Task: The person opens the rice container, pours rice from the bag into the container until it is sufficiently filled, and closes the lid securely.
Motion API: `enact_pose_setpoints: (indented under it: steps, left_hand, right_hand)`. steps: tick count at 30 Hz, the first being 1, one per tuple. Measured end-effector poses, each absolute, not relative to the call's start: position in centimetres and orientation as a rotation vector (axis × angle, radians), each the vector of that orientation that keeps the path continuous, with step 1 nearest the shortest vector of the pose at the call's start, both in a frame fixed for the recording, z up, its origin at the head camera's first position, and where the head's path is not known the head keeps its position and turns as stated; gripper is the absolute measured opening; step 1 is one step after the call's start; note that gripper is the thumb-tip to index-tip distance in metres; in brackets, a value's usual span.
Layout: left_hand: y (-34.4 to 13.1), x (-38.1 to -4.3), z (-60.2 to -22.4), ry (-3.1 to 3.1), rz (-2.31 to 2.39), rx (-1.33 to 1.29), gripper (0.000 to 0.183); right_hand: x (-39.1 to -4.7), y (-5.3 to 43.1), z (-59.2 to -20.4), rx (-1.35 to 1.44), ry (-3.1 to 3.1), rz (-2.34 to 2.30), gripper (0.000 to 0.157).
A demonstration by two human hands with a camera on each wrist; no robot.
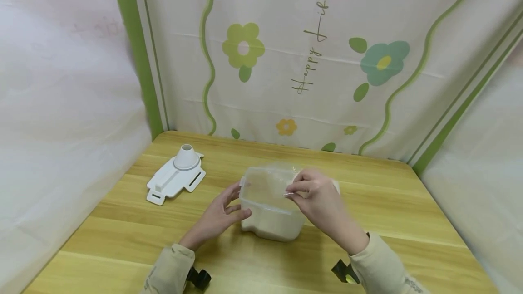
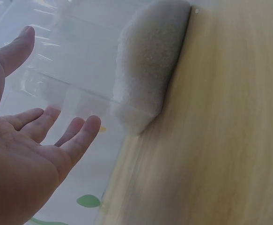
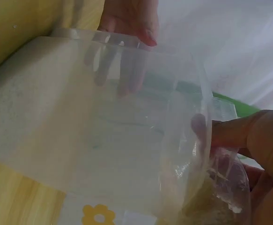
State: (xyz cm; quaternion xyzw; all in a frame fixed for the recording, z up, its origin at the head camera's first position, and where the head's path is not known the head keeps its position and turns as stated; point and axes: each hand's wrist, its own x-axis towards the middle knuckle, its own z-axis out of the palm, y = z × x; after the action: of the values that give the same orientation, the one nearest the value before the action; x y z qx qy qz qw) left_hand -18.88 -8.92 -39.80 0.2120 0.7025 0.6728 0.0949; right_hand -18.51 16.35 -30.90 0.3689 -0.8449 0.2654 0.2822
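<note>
Container (image 1: 278, 221), one, translucent and boxy with rough white grains (image 2: 148, 56) inside, stands on the wood-grained desk (image 1: 384, 230), apart from both side edges, open room to its right. Left grip (image 1: 218, 214) released, spread at its left side; right grip (image 1: 320, 194) pinching one clear, crinkled plastic film (image 3: 225, 187) at its mouth. One white plate (image 1: 180, 183) with smooth cone (image 1: 186, 159) lies left.

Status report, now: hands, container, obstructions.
Left hand at clear container's side. Right hand pinching clear plastic. White contents inside. White spouted piece off left, not blocking.
</note>
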Motion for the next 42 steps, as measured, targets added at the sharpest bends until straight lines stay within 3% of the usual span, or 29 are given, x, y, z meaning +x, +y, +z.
enact_pose_setpoints:
  steps: [8,13,18,29,38,42]
  left_hand:
    - [-9.0,-18.8,-39.8,2.086,2.002,0.609,0.069]
    - [-9.2,-18.8,-39.9,2.111,1.992,0.601,0.07]
    - [-9.4,-18.8,-40.0,2.114,1.999,0.596,0.071]
    - [-9.5,-18.8,-40.0,2.121,1.985,0.606,0.071]
    - [-9.2,-18.7,-39.9,2.134,1.97,0.596,0.071]
    - [-9.0,-18.8,-39.9,2.136,1.986,0.627,0.071]
  right_hand:
    - [-18.4,15.7,-30.7,1.086,-2.406,0.372,0.014]
    - [-19.4,15.0,-29.9,1.2,-2.501,0.277,0.036]
    - [-20.2,14.6,-29.8,1.275,-2.549,0.235,0.04]
    - [-20.3,14.8,-30.1,1.159,-2.633,0.284,0.032]
    - [-20.0,16.4,-28.9,1.263,-2.728,0.412,0.011]
    - [-20.2,17.1,-28.8,1.322,-2.738,0.481,0.016]
